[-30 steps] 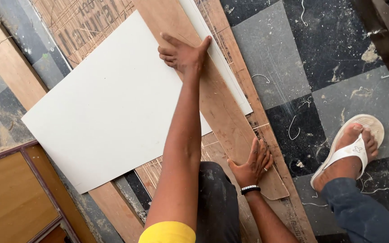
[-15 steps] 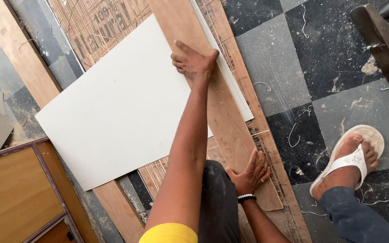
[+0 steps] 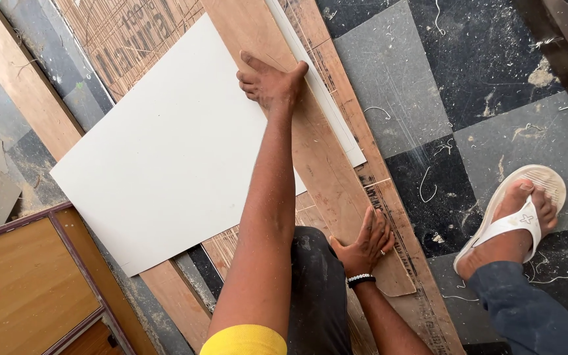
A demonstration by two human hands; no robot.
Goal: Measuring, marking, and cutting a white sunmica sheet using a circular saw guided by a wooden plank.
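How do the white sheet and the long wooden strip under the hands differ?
The white sheet is broad, pale and plain; the wooden strip is narrow, long, brown and grained. The strip lies across the sheet's right part, with the left hand and right hand pressing on it. Both lie flat on plywood.

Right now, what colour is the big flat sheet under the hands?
The sheet is plain white, with no pattern. The head view shows it best.

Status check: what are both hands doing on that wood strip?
Left hand flat on the wooden strip, far end. Right hand pressing its near end. Strip lies across white sheet. Sandalled foot off to the side.
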